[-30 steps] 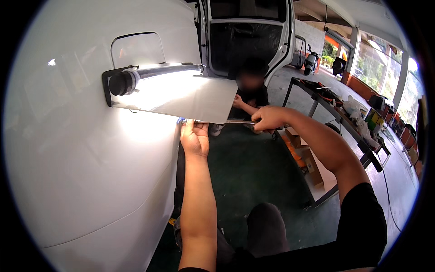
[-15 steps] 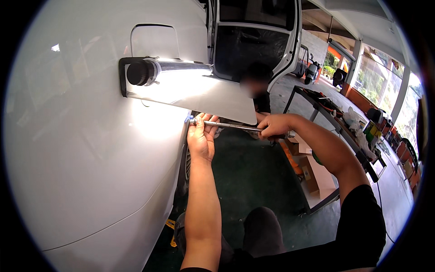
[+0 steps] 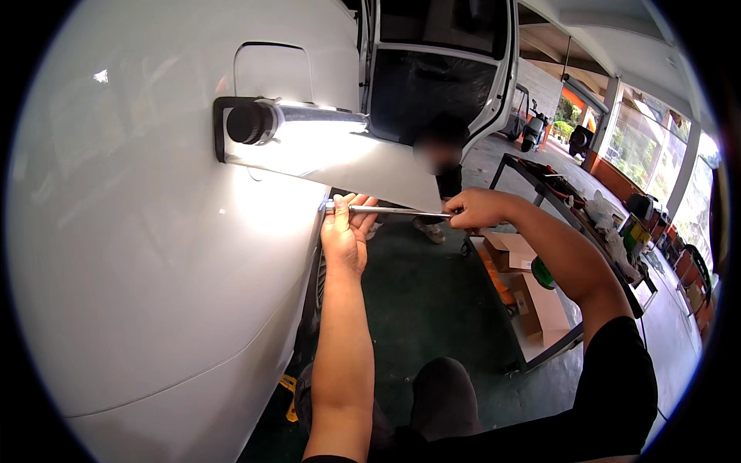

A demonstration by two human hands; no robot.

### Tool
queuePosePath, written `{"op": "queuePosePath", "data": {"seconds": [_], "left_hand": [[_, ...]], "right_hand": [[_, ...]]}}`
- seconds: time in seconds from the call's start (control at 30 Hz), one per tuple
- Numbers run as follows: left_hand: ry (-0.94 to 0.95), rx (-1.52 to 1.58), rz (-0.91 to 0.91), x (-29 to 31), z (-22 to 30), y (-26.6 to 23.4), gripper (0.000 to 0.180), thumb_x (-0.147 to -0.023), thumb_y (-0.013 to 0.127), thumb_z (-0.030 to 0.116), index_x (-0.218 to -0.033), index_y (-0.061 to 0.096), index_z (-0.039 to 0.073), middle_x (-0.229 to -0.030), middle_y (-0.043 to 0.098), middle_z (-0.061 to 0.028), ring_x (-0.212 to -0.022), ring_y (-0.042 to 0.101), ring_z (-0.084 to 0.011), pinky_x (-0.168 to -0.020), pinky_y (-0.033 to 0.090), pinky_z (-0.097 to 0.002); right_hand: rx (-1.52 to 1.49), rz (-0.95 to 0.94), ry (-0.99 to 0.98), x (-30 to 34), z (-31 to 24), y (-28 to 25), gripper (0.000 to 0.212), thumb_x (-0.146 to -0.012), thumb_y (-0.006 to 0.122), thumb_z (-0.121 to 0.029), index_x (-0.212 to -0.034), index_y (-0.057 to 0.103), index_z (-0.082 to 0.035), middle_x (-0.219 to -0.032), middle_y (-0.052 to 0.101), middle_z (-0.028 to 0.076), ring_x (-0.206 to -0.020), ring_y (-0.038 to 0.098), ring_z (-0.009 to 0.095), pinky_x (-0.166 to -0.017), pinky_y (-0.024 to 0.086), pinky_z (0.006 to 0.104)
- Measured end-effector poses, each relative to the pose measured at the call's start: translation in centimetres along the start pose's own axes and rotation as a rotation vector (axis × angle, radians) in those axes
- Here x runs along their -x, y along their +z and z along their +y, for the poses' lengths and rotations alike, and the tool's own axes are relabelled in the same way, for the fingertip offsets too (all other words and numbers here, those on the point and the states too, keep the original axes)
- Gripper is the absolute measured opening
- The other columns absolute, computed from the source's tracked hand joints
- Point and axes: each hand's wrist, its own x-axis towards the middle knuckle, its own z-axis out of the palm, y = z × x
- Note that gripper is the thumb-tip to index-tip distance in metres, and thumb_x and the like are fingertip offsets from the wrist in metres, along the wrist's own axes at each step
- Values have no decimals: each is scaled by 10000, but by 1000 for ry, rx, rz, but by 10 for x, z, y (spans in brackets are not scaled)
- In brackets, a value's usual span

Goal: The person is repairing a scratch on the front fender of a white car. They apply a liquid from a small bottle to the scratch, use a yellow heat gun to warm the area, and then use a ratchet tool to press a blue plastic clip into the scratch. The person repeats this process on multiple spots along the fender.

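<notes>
A slim metal rod (image 3: 401,210) runs nearly level from the edge of a white car body panel (image 3: 170,262) toward the right. At its panel end is a small blue piece (image 3: 326,205), partly hidden. My left hand (image 3: 345,243), palm up, has its thumb over the rod near that end, with the fingers behind it. Around the rod's other end, my right hand (image 3: 480,210) is closed. Just above sits a lit tube lamp (image 3: 324,119) with a black end cap, over a flat white board (image 3: 401,177) jutting from the panel.
Beyond the board a person in dark clothes (image 3: 449,184) crouches by an open car door (image 3: 432,85). To the right, a wheeled cart (image 3: 505,163) carries tools on top and cardboard boxes (image 3: 544,305) below. A yellow object (image 3: 289,397) lies on the floor beside the car.
My right hand and the rod have shifted slightly right and up in view. The panel, lamp and board appear slightly further right. My left hand stays at the rod's panel end.
</notes>
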Motion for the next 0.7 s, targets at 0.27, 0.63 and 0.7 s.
{"op": "queuePosePath", "data": {"seconds": [0.27,0.63,0.7], "left_hand": [[-2,-155,91,-3,-4,-2,425,-1070,526,384,-1173,534,-28,-1117,708,-201,-983,740,-300,-775,610,-329],[41,153,-76,-6,-8,0,410,-1071,520,299,-1251,546,-68,-1233,646,-249,-1128,672,-354,-989,557,-455],[55,194,-79,-7,-10,1,400,-1068,523,292,-1245,548,-67,-1224,647,-247,-1124,673,-355,-993,554,-463]], "right_hand": [[-166,-228,89,-5,1,31,245,-858,612,-264,-898,704,-40,-733,683,60,-647,687,151,-579,531,283],[222,129,40,17,-21,-9,298,-823,605,-280,-938,716,-29,-699,684,124,-644,696,220,-597,524,372],[284,138,18,21,-28,-11,299,-832,604,-278,-934,712,-18,-714,689,124,-641,697,213,-602,535,363]]}}
